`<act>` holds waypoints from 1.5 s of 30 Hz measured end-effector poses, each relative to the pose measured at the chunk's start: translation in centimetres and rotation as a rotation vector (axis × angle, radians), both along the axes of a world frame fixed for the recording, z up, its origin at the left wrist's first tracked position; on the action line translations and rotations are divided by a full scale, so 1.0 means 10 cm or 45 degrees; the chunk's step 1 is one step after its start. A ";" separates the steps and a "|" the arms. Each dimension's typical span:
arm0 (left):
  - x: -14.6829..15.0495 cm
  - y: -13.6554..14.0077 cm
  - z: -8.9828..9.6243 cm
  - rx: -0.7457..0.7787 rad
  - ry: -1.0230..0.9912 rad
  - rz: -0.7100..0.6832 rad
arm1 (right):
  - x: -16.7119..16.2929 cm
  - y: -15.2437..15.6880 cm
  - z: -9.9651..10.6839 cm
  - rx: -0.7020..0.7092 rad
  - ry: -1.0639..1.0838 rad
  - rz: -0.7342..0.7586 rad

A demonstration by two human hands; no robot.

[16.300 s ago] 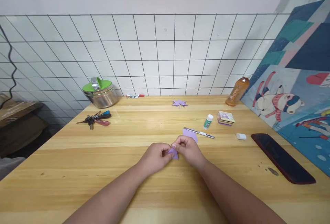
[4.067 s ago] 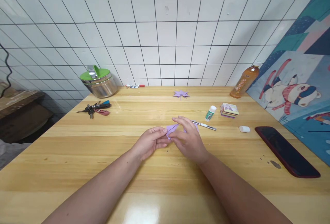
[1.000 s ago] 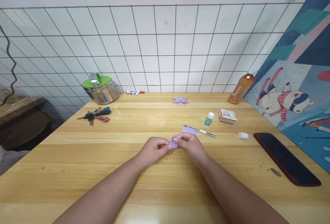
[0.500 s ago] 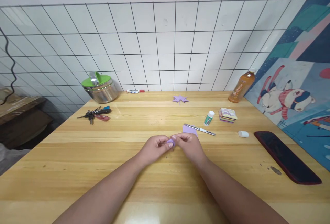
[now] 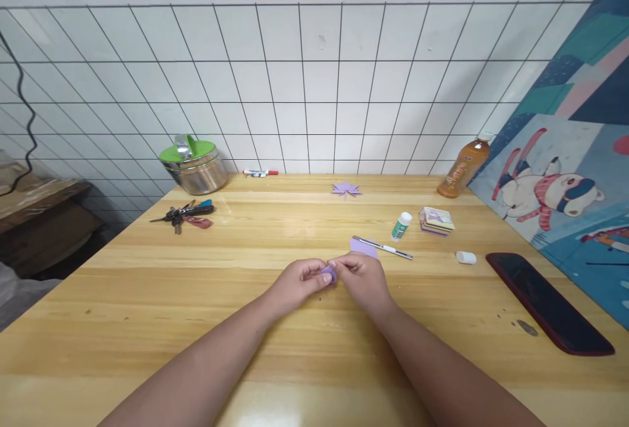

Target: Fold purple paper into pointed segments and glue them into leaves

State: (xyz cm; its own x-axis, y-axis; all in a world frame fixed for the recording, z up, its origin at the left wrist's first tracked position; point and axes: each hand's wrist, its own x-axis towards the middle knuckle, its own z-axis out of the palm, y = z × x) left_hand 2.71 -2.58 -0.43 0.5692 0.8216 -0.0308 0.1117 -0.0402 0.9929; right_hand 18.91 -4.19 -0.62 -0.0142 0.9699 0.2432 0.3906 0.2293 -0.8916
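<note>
A small piece of purple paper (image 5: pixel 328 274) is pinched between my two hands over the middle of the table. My left hand (image 5: pixel 301 283) is closed on it from the left, thumb on top. From the right, my right hand (image 5: pixel 360 276) grips its upper edge with thumb and forefinger; the fingers hide part of the paper. Just beyond my right hand lies a flat purple paper sheet (image 5: pixel 362 247), with a slim silver craft knife (image 5: pixel 383 247) across it. A purple paper leaf shape (image 5: pixel 346 189) rests farther back, near the wall.
Right of the knife stand an uncapped glue stick (image 5: pixel 401 226), a paper stack (image 5: pixel 437 221), a white cap (image 5: pixel 466 257) and a dark phone (image 5: pixel 549 302). A drink bottle (image 5: pixel 464 168) is behind. Keys (image 5: pixel 183 215), a green-lidded pot (image 5: pixel 199 168) and a marker (image 5: pixel 260 173) sit left.
The view has shifted slightly, so everything sits a little farther right. The purple paper between my fingers is turned slightly; both hands keep their hold.
</note>
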 end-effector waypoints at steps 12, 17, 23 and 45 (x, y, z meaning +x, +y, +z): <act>0.04 0.00 0.04 0.183 0.151 0.103 | -0.04 -0.02 0.05 -0.115 0.055 -0.064; 0.00 0.04 -0.05 -0.157 -0.001 0.040 | 0.02 0.03 0.02 -0.074 0.049 -0.036; 0.00 0.07 -0.08 -0.175 0.035 0.050 | 0.06 0.04 0.01 -0.048 0.109 -0.031; 0.02 0.00 -0.04 0.100 0.039 0.184 | 0.00 0.06 0.00 -0.355 0.413 0.007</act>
State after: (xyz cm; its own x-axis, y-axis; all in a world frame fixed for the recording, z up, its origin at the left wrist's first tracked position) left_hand 2.87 -2.56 -0.85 0.4444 0.8956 0.0213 0.1524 -0.0991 0.9833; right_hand 18.90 -3.57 -0.61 0.0145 0.9993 -0.0357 0.0788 -0.0368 -0.9962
